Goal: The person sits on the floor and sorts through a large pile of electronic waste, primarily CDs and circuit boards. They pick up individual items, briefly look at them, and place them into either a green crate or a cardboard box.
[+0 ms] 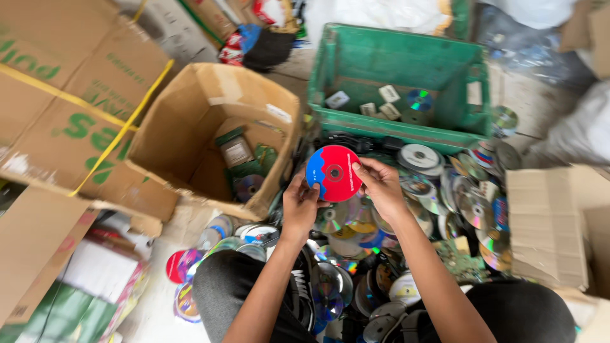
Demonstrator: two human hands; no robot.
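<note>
Place: a scrap-sorting or recycling spot.
Floor: loose discs [445,197] heaped on bare concrete.
Containers: worn cardboard box [210,136], green plastic crate [400,63].
Surroundings: flattened cartons [57,95], plastic sacks [584,127].

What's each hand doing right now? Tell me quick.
Left hand: closed on the lower left edge of the red and blue disc.
Right hand: closed on the disc's right edge.

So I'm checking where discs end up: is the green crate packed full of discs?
No, the green crate holds only a few small pieces and one shiny disc.
</note>
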